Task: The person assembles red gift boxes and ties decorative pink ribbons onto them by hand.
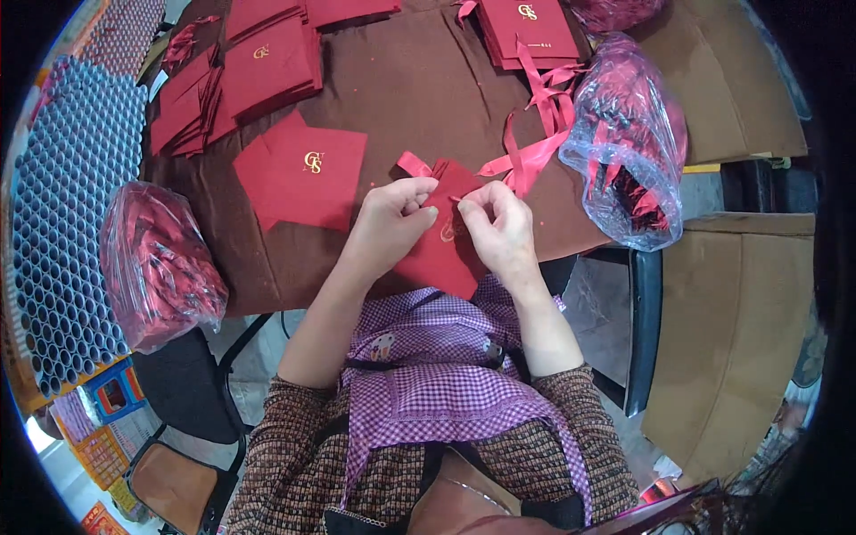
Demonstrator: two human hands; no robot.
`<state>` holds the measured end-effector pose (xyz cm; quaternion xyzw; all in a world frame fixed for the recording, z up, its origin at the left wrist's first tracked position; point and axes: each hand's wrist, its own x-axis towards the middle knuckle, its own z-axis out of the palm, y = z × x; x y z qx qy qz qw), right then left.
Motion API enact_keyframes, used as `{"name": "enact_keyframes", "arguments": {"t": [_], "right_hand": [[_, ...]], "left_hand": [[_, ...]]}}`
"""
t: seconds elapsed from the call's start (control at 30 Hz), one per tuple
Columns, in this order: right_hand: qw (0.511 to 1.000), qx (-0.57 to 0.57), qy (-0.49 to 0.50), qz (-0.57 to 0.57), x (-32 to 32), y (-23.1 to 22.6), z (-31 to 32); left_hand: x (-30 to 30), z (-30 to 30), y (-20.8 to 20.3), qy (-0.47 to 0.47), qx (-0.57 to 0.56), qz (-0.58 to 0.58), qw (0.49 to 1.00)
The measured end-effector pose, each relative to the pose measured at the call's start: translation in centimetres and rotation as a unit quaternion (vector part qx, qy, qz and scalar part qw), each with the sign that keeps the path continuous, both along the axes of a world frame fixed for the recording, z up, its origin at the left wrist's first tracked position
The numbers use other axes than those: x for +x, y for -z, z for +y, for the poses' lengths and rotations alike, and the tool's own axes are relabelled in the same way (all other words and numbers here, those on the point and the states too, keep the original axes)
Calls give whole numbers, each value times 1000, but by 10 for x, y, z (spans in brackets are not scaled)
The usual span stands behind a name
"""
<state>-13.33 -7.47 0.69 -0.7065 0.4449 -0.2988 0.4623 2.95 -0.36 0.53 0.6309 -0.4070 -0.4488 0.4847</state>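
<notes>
A dark red paper pouch with a gold monogram lies tilted at the table's near edge, in front of my apron. Over its upper part my right hand is closed, thumb and forefinger pinching a thin bit of red ribbon. My left hand is at the pouch's left side with fingers curled in; what they grip, if anything, is hidden. A pink-red ribbon end sticks out just beyond it. To the left, more flat red pouches overlap on the brown cloth.
Stacks of red pouches stand at the far left, another stack at the far right. Loose ribbons trail beside a clear bag of ribbons. A second bag sits left. Cardboard stands right of the brown-covered table.
</notes>
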Motion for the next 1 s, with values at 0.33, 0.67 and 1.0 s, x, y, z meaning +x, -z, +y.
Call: {"name": "enact_keyframes", "arguments": {"t": [0.33, 0.67, 1.0], "right_hand": [[983, -174, -28, 60, -5, -5, 3], [930, -358, -36, 75, -2, -1, 8], [967, -181, -158, 87, -22, -20, -9]], "left_hand": [[-1, -6, -7, 42, 9, 31, 999], [-8, -7, -10, 59, 11, -9, 998], [-5, -6, -8, 124, 17, -14, 992]]}}
